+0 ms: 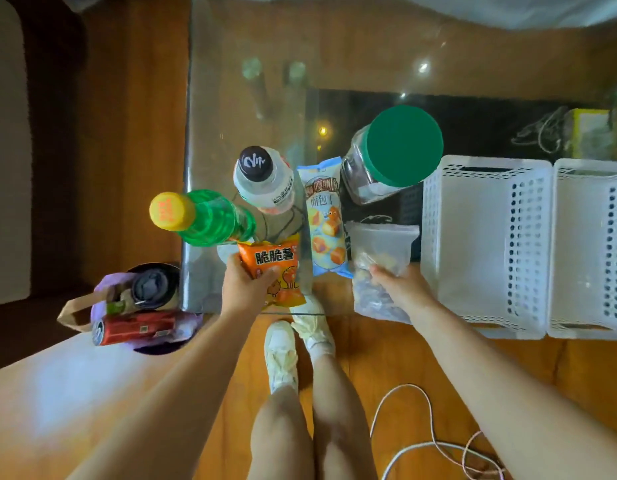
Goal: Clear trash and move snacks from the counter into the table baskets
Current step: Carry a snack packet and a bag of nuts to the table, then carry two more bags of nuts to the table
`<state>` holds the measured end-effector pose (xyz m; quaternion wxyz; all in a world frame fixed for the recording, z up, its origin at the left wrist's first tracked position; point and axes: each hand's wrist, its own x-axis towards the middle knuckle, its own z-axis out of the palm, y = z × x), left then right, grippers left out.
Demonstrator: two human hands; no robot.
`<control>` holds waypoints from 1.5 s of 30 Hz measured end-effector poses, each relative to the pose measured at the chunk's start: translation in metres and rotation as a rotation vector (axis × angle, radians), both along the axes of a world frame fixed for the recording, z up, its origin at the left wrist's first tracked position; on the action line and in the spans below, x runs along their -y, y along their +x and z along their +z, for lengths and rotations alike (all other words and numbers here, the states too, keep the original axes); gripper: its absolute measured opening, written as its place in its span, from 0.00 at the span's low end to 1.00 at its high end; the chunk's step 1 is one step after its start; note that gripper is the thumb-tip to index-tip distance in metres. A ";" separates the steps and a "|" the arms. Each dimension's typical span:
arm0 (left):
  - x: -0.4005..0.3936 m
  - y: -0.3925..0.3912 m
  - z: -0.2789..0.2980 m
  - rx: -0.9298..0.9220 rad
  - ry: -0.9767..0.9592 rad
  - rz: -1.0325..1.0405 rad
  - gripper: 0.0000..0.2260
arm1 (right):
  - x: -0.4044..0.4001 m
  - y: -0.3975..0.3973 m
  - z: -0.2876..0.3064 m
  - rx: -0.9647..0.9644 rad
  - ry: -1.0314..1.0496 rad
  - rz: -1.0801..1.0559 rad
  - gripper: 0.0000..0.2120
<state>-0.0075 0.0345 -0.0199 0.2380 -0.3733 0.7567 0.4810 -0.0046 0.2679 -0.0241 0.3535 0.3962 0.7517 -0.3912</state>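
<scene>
The glass table (231,98) lies bare across its far half, its near edge running just under both wrists. Two white perforated baskets (487,244) stand side by side at the right, open and unfilled. The left hand (246,284) grips an orange snack packet (276,268) near the table's front edge. The right hand (400,284) pinches a clear bag of snacks (379,265) just beside the nearer basket.

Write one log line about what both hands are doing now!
left hand: grips orange snack bag | right hand: grips clear bag | white baskets: nothing inside visible
</scene>
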 end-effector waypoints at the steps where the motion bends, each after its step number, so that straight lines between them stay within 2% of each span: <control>1: 0.002 0.001 -0.001 0.002 -0.007 -0.007 0.14 | 0.000 -0.001 -0.001 0.011 -0.003 -0.024 0.19; 7: 0.008 -0.001 -0.007 0.099 -0.086 -0.124 0.17 | -0.004 -0.001 -0.001 0.003 -0.017 -0.079 0.18; 10: 0.008 0.001 -0.011 0.142 -0.077 -0.151 0.26 | -0.006 0.000 0.003 0.009 -0.016 -0.042 0.23; 13: 0.009 0.007 -0.009 0.129 -0.008 -0.040 0.34 | -0.009 0.003 0.009 0.000 -0.059 -0.035 0.23; 16: 0.011 0.021 0.002 0.087 -0.017 0.059 0.27 | -0.013 0.008 0.022 -0.039 -0.091 -0.005 0.22; 19: 0.017 0.040 0.022 0.067 -0.016 0.170 0.30 | -0.015 0.014 0.044 -0.019 -0.079 0.074 0.22; 22: 0.029 0.064 0.057 0.077 0.020 0.290 0.22 | -0.013 0.022 0.078 0.032 -0.060 0.138 0.26; 24: 0.037 0.081 0.081 0.123 0.047 0.360 0.22 | -0.010 0.026 0.099 0.061 -0.044 0.171 0.25; 27: 0.050 0.110 0.121 0.214 0.157 0.481 0.24 | 0.006 0.032 0.133 0.124 -0.034 0.193 0.20; 29: 0.057 0.127 0.146 0.217 0.263 0.576 0.20 | 0.024 0.035 0.155 0.166 -0.064 0.237 0.16; 32: 0.071 0.162 0.181 0.158 0.321 0.729 0.14 | 0.067 0.039 0.186 0.156 -0.111 0.411 0.15; 36: 0.088 0.217 0.209 0.086 0.362 0.996 0.10 | 0.129 0.050 0.213 0.170 -0.131 0.765 0.13; 41: 0.100 0.307 0.236 0.027 0.365 1.405 0.10 | 0.218 0.080 0.228 0.208 -0.146 1.154 0.12; 45: 0.092 0.389 0.248 0.056 0.339 1.672 0.12 | 0.289 0.123 0.239 0.236 -0.182 1.303 0.09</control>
